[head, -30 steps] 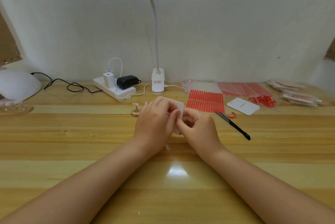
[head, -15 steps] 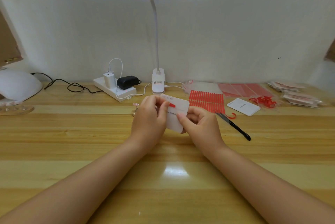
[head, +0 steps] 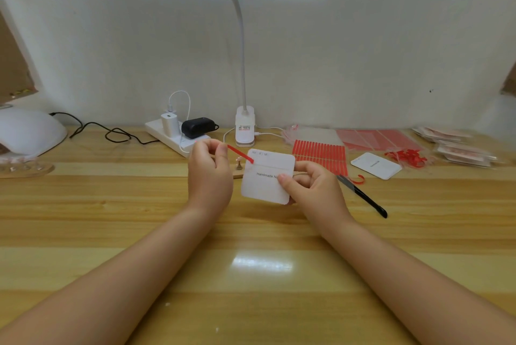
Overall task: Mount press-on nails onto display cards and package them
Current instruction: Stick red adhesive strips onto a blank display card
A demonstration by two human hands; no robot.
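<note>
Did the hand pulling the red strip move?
Yes. The left hand drew away leftward from the white card, toward the power strip, peeling the red strip.

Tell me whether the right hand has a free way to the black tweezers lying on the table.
Probably yes, once freed: the black tweezers lie uncovered on the table just right of the right hand, nothing between them. But that hand now holds the white card.

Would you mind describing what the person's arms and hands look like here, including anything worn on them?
Both forearms are bare all the way to the bottom edge of the picture: no sleeves, gloves, watch or bracelet in view. The left hand and the right hand show no rings, and the visible fingernails look short and unpainted. No markings show.
</note>
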